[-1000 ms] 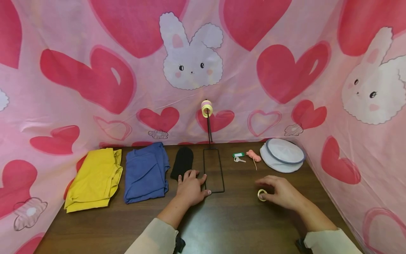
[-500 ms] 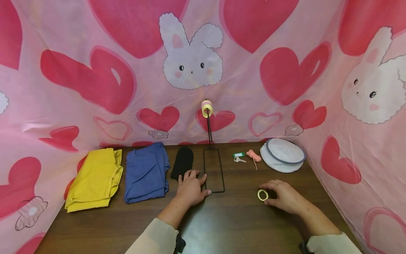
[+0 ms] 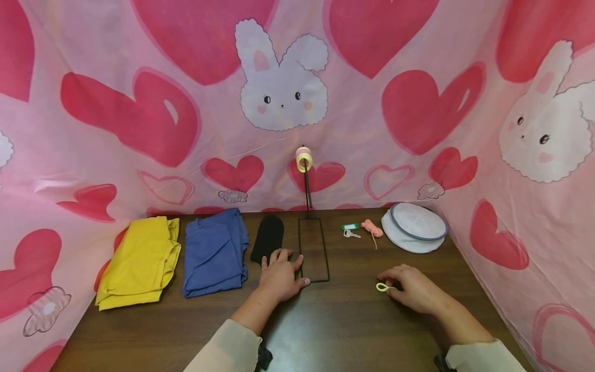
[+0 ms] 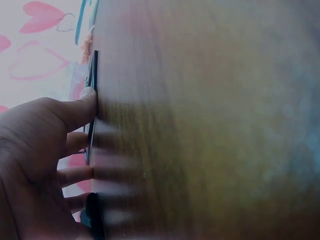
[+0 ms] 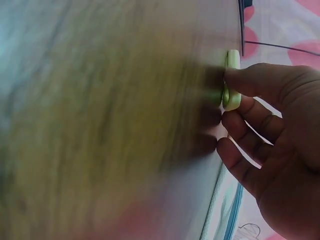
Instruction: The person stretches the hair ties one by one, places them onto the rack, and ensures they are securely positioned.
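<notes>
My right hand (image 3: 413,289) pinches a small pale-yellow ring (image 3: 381,287) between thumb and fingers, low over the right half of the table. In the right wrist view the ring (image 5: 233,102) sits right at the tabletop, with the thumb across it and the other fingertips on or close to the wood. My left hand (image 3: 280,276) rests palm down with fingers spread, its thumb over the near left corner of a black wire stand (image 3: 324,249). Its fingertips overlap the lower end of a black, round-ended flat piece (image 3: 269,235). Yellow and pink rings (image 3: 304,159) hang on the stand's raised arm.
Folded yellow cloth (image 3: 139,261) and folded blue cloth (image 3: 216,253) lie at the left. Behind the right hand are a key (image 3: 351,234) with a green tag (image 3: 349,226), a pink yarn bundle (image 3: 372,228) and a white round mesh item (image 3: 413,227). Heart-print fabric walls (image 3: 362,119) enclose the table.
The yellow ring, seen as a round hoop half a second ago, now shows as a narrow loop pinched at the right hand's fingertips. The left hand has stayed in place.
</notes>
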`<control>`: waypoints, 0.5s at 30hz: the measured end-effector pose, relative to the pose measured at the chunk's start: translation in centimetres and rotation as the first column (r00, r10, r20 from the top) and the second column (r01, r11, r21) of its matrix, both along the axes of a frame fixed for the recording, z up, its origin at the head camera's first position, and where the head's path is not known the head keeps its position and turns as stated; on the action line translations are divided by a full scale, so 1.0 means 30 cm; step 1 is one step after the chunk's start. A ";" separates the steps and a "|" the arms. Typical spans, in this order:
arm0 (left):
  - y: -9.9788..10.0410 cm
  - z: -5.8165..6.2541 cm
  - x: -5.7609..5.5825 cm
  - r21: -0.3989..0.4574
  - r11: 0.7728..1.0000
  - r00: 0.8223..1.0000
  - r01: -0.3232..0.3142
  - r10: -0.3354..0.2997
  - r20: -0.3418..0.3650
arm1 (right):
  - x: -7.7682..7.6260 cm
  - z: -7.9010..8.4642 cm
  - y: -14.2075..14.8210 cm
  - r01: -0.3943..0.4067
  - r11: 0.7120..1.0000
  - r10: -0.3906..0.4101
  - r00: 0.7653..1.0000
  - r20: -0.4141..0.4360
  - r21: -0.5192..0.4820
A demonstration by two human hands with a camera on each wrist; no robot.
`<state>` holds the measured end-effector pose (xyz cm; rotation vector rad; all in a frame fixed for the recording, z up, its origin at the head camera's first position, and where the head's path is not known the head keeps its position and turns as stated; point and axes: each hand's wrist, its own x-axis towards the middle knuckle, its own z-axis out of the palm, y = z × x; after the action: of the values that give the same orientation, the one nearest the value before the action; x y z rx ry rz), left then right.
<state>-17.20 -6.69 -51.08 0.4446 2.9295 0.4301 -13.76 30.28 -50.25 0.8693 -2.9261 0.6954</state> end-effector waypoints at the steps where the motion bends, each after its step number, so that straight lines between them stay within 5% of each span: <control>1: 0.000 -0.001 0.000 0.000 1.000 1.000 0.000 0.000 -0.002 | 0.000 0.000 -0.002 -0.001 1.000 0.001 1.000 0.000 0.001; 15: 0.002 0.000 0.000 0.000 1.000 1.000 -0.004 0.004 0.000 | -0.023 0.012 -0.053 -0.023 0.999 0.021 0.999 -0.043 -0.038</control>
<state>-17.20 -6.63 -51.09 0.4390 2.9310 0.4313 -14.46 28.70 -49.88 0.9025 -2.8601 0.7219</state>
